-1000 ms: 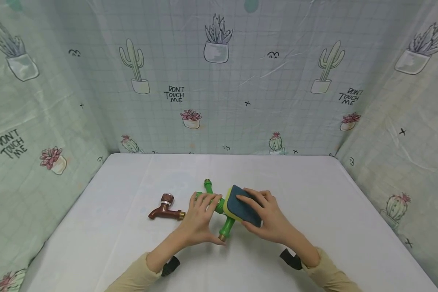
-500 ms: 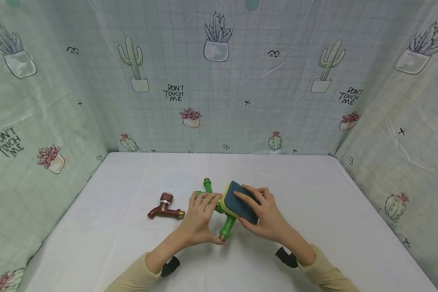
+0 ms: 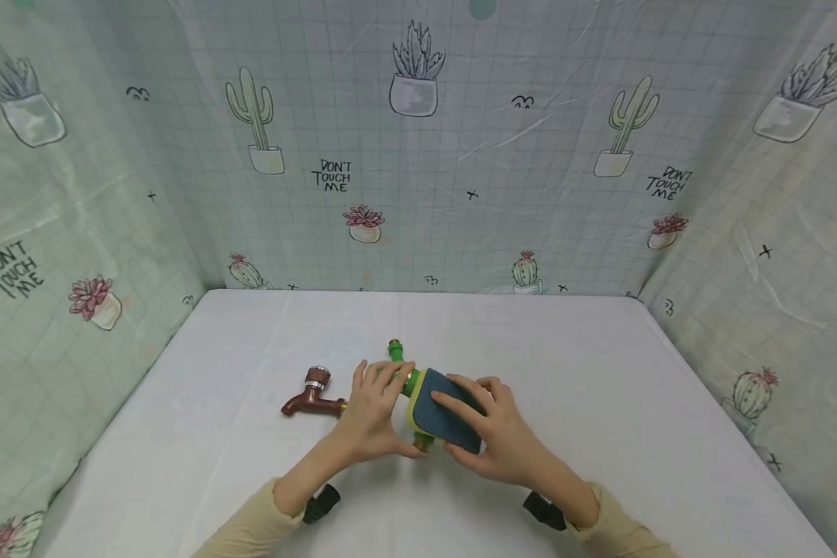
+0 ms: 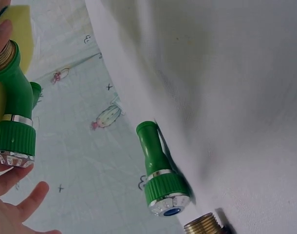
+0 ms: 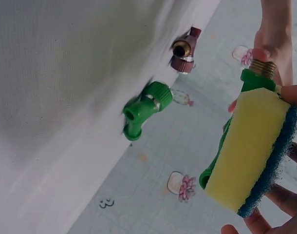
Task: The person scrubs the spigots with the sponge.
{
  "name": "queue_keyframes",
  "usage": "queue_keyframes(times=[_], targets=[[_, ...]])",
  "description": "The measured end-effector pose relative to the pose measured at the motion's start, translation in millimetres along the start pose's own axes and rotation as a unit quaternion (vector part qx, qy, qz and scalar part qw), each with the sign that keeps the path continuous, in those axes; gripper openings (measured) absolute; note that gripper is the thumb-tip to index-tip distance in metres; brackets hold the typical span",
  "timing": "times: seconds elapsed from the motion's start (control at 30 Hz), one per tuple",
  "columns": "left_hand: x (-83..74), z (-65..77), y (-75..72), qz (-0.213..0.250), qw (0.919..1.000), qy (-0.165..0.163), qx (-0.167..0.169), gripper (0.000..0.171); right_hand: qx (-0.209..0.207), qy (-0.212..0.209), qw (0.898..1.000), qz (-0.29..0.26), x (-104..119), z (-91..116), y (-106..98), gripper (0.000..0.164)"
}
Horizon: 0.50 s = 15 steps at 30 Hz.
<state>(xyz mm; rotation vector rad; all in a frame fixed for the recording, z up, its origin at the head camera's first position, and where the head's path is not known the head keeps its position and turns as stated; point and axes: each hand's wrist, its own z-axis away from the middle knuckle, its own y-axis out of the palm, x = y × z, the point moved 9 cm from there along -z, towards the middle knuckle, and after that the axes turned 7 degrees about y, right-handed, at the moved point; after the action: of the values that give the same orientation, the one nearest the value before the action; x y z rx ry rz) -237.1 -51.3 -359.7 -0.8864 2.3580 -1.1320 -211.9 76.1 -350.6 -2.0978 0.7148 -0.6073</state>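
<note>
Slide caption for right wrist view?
Right hand grips a sponge, left hand a green tap; second green tap and brown tap nearby.

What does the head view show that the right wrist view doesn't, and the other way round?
Only the head view shows the beige sleeves, the black bands by the wrists and the "DON'T TOUCH ME" lettering.

Only the right wrist view shows the broad yellow face of the sponge and the dark open ends of the held green tap and the lying green tap.

Both show the brown tap, the cactus-print backdrop, and the hands: left hand on the held green tap, right hand gripping the sponge.
</note>
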Motion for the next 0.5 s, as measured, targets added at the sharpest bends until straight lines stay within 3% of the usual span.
queue_keyframes(times=[0.3,0.5], targets=[[2.3,-0.5,-5.0,0.004,1.0,-0.001,0.005,0.116,-0.029,-0.033,0.998,0.051,0,-3,-4,0.073],[0.9,0.3,-6.4,0.019,0.9998,0.001,0.008,0.117,-0.032,-0.025,0.997,0.065,-12,-9,-11,0.064]])
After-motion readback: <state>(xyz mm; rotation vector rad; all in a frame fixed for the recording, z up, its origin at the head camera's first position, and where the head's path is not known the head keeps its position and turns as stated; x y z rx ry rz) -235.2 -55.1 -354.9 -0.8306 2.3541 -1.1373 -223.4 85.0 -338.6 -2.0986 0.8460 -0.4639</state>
